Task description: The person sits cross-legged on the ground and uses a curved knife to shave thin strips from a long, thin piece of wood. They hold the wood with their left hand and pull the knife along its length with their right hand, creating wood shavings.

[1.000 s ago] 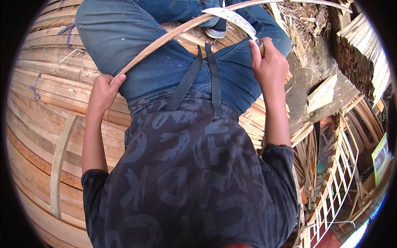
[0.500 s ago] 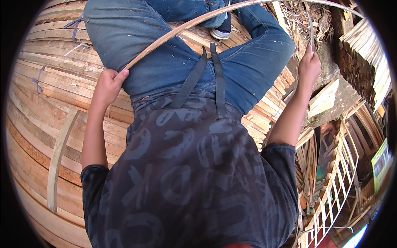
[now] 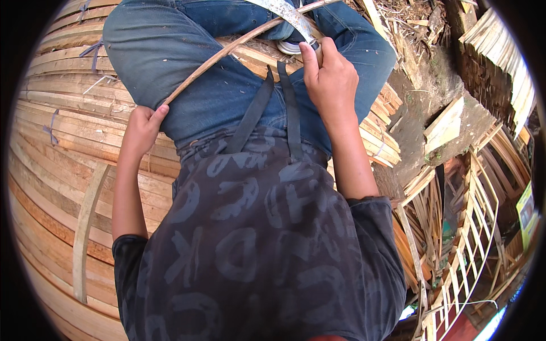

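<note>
My left hand (image 3: pixel 142 128) is closed round the near end of a long, thin wooden stick (image 3: pixel 219 55), with the thumb laid along it. The stick slants up and right over my thigh and leaves the picture at the top. In my right hand (image 3: pixel 333 82), over my other thigh, is a knife (image 3: pixel 294 17) with a broad, curved steel blade. The fist mostly hides its handle. The blade arcs up and left across the stick; whether it touches the wood I cannot tell. Its tip lies beyond the top edge.
I sit cross-legged in jeans (image 3: pixel 165 45) on bundled wooden slats (image 3: pixel 74 119) tied with strips. Two dark straps (image 3: pixel 254 113) hang at my waist. To the right are a wood offcut (image 3: pixel 445 128), a stack of thin boards (image 3: pixel 500 62) and a slatted frame (image 3: pixel 463 273).
My right hand has swung in from the far right with the knife, bringing the blade across the stick. The stick now lies straighter and lower, and my left hand has shifted slightly left and down.
</note>
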`<state>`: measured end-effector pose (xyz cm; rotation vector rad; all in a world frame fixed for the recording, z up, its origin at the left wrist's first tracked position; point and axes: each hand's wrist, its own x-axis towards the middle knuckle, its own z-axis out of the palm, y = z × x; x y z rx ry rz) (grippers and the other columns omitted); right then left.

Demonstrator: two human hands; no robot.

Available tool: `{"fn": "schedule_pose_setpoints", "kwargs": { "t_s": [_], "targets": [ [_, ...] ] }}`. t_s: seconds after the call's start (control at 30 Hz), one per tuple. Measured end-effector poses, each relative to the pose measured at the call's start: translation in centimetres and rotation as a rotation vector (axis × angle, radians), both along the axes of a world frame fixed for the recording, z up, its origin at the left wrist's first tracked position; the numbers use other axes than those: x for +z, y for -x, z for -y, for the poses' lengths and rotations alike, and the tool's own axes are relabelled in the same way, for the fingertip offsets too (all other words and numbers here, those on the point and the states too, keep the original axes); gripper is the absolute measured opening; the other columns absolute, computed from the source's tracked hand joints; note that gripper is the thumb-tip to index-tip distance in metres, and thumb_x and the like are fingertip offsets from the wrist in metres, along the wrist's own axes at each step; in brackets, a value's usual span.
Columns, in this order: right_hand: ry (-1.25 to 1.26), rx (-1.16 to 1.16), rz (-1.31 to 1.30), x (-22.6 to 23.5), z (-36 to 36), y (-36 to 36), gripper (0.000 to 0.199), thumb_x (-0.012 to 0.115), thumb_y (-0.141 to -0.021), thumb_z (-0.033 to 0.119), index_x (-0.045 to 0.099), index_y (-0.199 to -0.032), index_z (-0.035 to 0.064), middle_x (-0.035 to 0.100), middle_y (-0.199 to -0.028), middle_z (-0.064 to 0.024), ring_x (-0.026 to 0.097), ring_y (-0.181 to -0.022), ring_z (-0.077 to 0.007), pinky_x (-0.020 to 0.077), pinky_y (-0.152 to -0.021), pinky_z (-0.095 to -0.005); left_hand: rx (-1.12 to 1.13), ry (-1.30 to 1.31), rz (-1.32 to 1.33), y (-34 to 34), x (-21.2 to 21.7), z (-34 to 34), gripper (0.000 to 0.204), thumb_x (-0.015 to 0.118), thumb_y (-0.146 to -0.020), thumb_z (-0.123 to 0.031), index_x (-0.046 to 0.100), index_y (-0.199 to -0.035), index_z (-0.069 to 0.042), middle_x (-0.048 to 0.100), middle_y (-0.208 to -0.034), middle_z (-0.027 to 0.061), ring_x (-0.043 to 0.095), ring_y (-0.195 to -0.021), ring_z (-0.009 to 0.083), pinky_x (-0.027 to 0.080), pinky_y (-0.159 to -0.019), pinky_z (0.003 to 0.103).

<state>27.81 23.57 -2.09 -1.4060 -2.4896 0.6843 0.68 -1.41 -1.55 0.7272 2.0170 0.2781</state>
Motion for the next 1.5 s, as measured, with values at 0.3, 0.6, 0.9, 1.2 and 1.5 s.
{"fn": "schedule_pose_setpoints", "kwargs": {
  "t_s": [0.3,0.6,0.9,1.2,1.5],
  "targets": [
    [-0.217,-0.084,0.290,-0.9,-8.4,-4.6,0.043,0.055,-0.092,0.047,0.052,-0.073,0.0089,0.061,-0.060,-0.0113,0.062,-0.057,-0.0354,0.0463,-0.050,-0.0450,-0.009,0.057,-0.021,-0.9,1.0,-2.4,0.073,0.060,-0.088,-0.052,0.040,-0.048,0.004,0.027,-0.043,0.0075,0.032,-0.042,0.0130,0.028,-0.041,0.037],
    [-0.096,-0.190,0.233,0.0,-8.1,-9.1,0.041,0.053,-0.095,0.044,0.058,-0.080,0.0057,0.059,-0.064,-0.0205,0.060,-0.062,-0.0415,0.0438,-0.055,-0.0491,-0.036,0.059,-0.077,-1.0,1.3,-2.1,0.074,0.062,-0.085,-0.055,0.038,-0.046,0.004,0.027,-0.042,0.0094,0.032,-0.040,0.0161,0.031,-0.041,0.038],
    [-0.127,-0.055,0.181,0.7,-3.2,-2.1,0.041,0.060,-0.090,0.042,0.050,-0.071,0.0069,0.062,-0.064,-0.0125,0.061,-0.061,-0.0377,0.0469,-0.053,-0.0470,-0.023,0.010,-0.052,-0.7,0.5,-1.4,0.072,0.060,-0.088,-0.053,0.036,-0.047,0.002,0.025,-0.045,0.0067,0.029,-0.043,0.0130,0.028,-0.041,0.038],
    [-0.185,-0.146,0.353,1.4,-8.9,-8.0,0.044,0.052,-0.094,0.048,0.053,-0.076,0.0070,0.060,-0.062,-0.0179,0.061,-0.061,-0.0406,0.0465,-0.054,-0.0486,-0.048,0.027,-0.081,-0.8,0.9,-2.0,0.073,0.060,-0.088,-0.053,0.036,-0.047,0.002,0.024,-0.045,0.0065,0.029,-0.044,0.0128,0.027,-0.041,0.038],
    [-0.178,-0.121,0.387,0.4,-7.3,-6.2,0.046,0.051,-0.094,0.049,0.052,-0.077,0.0060,0.063,-0.064,-0.0172,0.063,-0.062,-0.0400,0.0480,-0.054,-0.0495,-0.026,-0.015,-0.132,-1.0,0.3,-0.8,0.075,0.061,-0.085,-0.058,0.038,-0.047,0.003,0.027,-0.043,0.0097,0.031,-0.041,0.0171,0.029,-0.041,0.039]
  ]
}}
